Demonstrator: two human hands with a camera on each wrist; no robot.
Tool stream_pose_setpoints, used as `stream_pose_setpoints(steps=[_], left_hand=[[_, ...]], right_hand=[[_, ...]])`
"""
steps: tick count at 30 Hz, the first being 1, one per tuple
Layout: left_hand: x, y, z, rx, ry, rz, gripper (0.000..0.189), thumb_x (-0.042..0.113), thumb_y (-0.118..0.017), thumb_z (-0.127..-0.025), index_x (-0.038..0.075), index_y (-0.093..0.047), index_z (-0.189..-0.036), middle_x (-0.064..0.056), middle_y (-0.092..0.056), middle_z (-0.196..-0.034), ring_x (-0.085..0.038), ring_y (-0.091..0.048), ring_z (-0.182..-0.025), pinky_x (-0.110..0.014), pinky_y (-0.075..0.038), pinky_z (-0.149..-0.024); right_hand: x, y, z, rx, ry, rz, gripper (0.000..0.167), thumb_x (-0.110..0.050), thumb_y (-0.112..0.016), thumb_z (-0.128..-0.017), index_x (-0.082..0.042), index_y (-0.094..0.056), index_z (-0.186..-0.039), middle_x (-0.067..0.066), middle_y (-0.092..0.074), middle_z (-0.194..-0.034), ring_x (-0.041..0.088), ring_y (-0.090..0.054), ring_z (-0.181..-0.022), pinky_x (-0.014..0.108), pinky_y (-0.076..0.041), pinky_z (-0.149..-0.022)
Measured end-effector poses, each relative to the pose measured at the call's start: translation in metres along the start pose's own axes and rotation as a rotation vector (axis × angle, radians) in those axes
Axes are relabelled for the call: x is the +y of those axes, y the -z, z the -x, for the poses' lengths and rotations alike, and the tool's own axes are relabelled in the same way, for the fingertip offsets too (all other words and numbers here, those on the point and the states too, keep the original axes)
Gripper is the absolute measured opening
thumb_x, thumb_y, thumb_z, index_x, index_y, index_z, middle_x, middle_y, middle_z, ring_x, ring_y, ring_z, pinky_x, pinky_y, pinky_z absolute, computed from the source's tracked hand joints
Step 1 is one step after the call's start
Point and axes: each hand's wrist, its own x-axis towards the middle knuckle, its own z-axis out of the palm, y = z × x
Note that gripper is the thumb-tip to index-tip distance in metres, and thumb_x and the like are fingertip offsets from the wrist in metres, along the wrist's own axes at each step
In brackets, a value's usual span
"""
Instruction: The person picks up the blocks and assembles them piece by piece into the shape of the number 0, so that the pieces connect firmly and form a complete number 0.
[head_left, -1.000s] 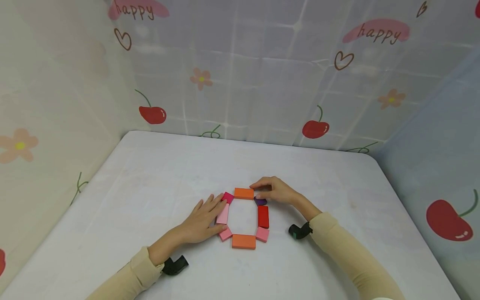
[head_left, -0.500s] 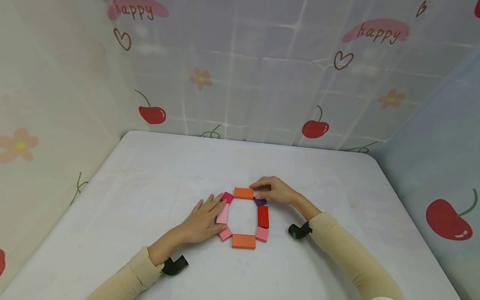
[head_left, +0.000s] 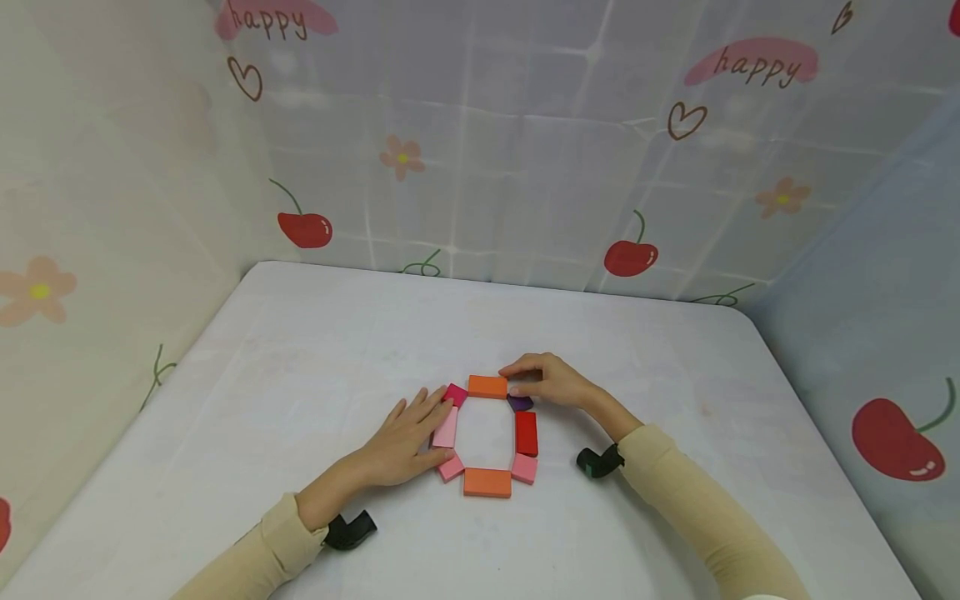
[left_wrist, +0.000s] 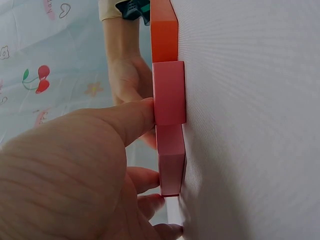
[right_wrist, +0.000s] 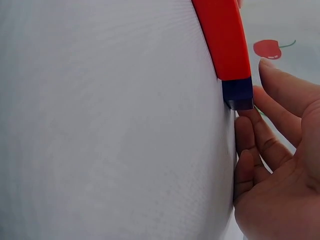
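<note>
Coloured wooden blocks form a closed ring on the white table. My left hand [head_left: 401, 442] lies along its left side, fingers spread over the long pink block [head_left: 446, 429] and the magenta block [head_left: 457, 392]. Its thumb rests against the lower-left pink block [left_wrist: 169, 92]. At the upper right, my right hand [head_left: 555, 382] bends loosely around the dark purple block [head_left: 522, 404]. The right index fingertip meets the corner of the far orange block [head_left: 487, 387]; in the right wrist view, the thumb stands apart from the purple block [right_wrist: 237, 91], other fingers behind it.
A red block [head_left: 527, 433] and a small pink block [head_left: 524, 468] make up the ring's right side, an orange block [head_left: 487, 483] its near side. Black wrist cameras protrude below both cuffs. Patterned cloth walls border the white table [head_left: 360, 325] at the back and sides.
</note>
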Motion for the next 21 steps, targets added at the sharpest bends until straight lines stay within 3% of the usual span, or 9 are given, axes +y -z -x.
stream_pose_setpoints(steps=[11, 21], left_hand=[[0.0, 0.001, -0.001, 0.001, -0.002, 0.014, 0.075, 0.042, -0.058, -0.095, 0.007, -0.028, -0.154, -0.009, -0.014, -0.165, -0.038, -0.007, -0.151, -0.062, -0.003, -0.119], [-0.003, 0.0, 0.001, 0.019, -0.012, 0.024, 0.074, 0.042, -0.058, -0.095, 0.006, -0.029, -0.153, -0.01, -0.015, -0.165, -0.039, -0.009, -0.151, -0.063, -0.005, -0.118]], right_hand=[[0.005, 0.002, 0.002, 0.029, 0.001, 0.022, 0.034, -0.016, -0.066, -0.093, -0.007, -0.066, -0.126, 0.01, -0.067, -0.122, 0.023, -0.06, -0.112, 0.032, -0.05, -0.097], [0.001, 0.006, 0.012, 0.095, -0.003, 0.002, 0.037, -0.013, -0.064, -0.094, 0.0, -0.062, -0.128, 0.017, -0.065, -0.123, 0.03, -0.059, -0.11, 0.048, -0.048, -0.1]])
